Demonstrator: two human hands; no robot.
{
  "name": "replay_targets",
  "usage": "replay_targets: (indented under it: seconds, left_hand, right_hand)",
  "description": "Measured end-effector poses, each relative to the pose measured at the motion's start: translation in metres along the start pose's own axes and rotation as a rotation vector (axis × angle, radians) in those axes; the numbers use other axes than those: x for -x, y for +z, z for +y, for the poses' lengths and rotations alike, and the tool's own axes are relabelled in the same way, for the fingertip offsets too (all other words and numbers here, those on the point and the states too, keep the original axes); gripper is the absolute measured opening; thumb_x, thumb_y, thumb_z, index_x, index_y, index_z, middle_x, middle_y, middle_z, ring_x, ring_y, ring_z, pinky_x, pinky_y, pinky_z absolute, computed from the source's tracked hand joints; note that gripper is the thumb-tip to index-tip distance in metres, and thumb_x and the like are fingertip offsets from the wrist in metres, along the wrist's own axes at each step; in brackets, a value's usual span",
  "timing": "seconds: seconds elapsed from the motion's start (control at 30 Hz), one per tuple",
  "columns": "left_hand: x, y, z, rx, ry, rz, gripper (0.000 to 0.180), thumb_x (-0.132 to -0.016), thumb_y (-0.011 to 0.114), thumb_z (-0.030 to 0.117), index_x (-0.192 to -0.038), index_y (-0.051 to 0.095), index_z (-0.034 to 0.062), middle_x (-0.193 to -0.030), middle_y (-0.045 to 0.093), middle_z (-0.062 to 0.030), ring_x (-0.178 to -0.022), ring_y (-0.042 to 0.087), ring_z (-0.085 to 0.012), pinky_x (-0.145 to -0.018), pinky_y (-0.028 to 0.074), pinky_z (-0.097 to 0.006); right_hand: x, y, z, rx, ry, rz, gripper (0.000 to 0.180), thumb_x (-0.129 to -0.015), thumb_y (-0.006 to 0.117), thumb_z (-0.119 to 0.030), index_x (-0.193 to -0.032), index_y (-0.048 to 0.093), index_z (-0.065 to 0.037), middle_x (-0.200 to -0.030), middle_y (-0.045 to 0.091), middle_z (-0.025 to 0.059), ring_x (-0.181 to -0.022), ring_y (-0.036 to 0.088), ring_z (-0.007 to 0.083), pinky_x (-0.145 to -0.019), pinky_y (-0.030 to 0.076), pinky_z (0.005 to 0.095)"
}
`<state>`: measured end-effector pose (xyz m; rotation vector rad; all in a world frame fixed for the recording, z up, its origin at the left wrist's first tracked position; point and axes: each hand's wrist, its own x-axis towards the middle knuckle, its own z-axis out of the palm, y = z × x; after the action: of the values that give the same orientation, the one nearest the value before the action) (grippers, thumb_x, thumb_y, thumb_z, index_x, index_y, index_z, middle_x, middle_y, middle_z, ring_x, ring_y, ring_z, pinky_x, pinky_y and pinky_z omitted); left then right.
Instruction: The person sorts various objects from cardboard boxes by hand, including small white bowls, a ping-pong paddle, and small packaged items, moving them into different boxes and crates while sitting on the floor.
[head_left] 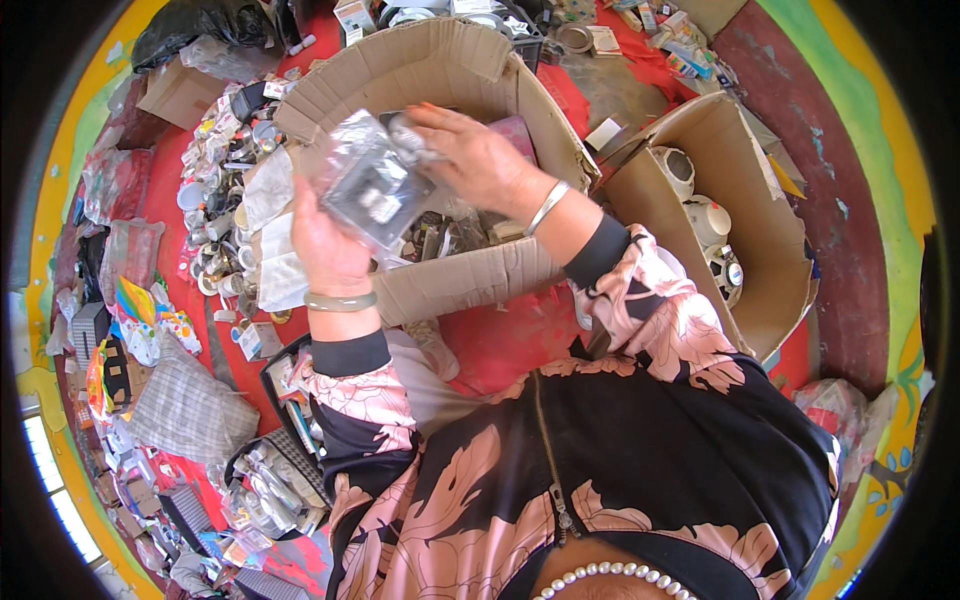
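Note:
Above a large open cardboard box (pixel 470 282), my left hand (pixel 328 238) grips a flat, square, dark case (pixel 362 196) in clear plastic along its left side. Pale patches, perhaps glare or small things inside, show on the case. My right hand (pixel 478 165) is at the upper right corner of the case, its fingers bent round crinkled clear plastic (pixel 408 138). Motion blurs both the plastic and the fingertips. Beneath my hands, the cardboard box contains a jumble of small dark and metallic things, partly hidden by my arms and the case.
To the right, a second open cardboard box (pixel 775 255) holds several white mugs or jars (pixel 708 222). Cups and small wares (pixel 225 215) are heaped at the left. Lower left lie a checked cloth bundle (pixel 190 400) and a basket of plastic-wrapped items (pixel 270 490). Red sheeting (pixel 500 335) covers the floor.

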<state>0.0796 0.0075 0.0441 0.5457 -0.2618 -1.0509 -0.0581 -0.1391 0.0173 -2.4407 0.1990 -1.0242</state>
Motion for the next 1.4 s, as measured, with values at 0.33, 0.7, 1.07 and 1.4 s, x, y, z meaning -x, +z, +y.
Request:
replay_targets:
  seconds: [0.33, 0.7, 1.07, 1.4]
  left_hand:
    - [-0.002, 0.006, -0.005, 0.07, 0.001, -0.099, 0.055, -0.093, 0.032, 0.04, -0.128, 0.036, -0.0007, -0.127, 0.044, -0.017, -0.115, 0.044, -0.0325, -0.097, 0.036, -0.045]
    - [-0.012, 0.003, -0.004, -0.007, 0.165, 0.354, 0.058, -0.094, 0.013, 0.04, -0.12, 0.044, -0.0007, -0.122, 0.048, -0.0172, -0.113, 0.046, -0.0343, -0.096, 0.036, -0.048]
    - [-0.011, 0.004, -0.022, 0.055, 0.249, 0.149, 0.056, -0.094, 0.016, 0.044, -0.128, 0.038, 0.0058, -0.128, 0.043, -0.0141, -0.117, 0.041, -0.031, -0.1, 0.03, -0.044]
    - [-0.014, -0.005, 0.001, 0.075, 0.386, 0.163, 0.053, -0.094, 0.018, 0.043, -0.125, 0.041, 0.0076, -0.124, 0.046, -0.014, -0.114, 0.044, -0.0321, -0.097, 0.034, -0.047]
  right_hand:
    - [-0.03, -0.044, -0.027, -0.62, 0.427, 0.227, 0.039, -0.088, 0.051, -0.03, -0.116, 0.052, -0.003, -0.106, 0.06, 0.0142, -0.091, 0.059, 0.0248, -0.08, 0.047, 0.0309]
    - [-0.003, 0.011, -0.043, -0.31, 0.161, -0.105, 0.037, -0.086, 0.051, -0.026, -0.12, 0.051, -0.011, -0.122, 0.046, 0.0241, -0.107, 0.05, 0.0369, -0.087, 0.043, 0.0398]
    - [-0.026, -0.002, -0.073, 0.251, -0.109, 0.084, 0.034, -0.08, 0.055, -0.02, -0.113, 0.056, -0.01, -0.124, 0.047, 0.0133, -0.117, 0.042, 0.0299, -0.079, 0.044, 0.0424]
    - [0.006, 0.015, -0.065, 0.278, -0.163, -0.193, 0.038, -0.074, 0.052, -0.01, -0.112, 0.057, -0.009, -0.131, 0.042, 0.0054, -0.127, 0.031, 0.022, -0.082, 0.039, 0.0466]
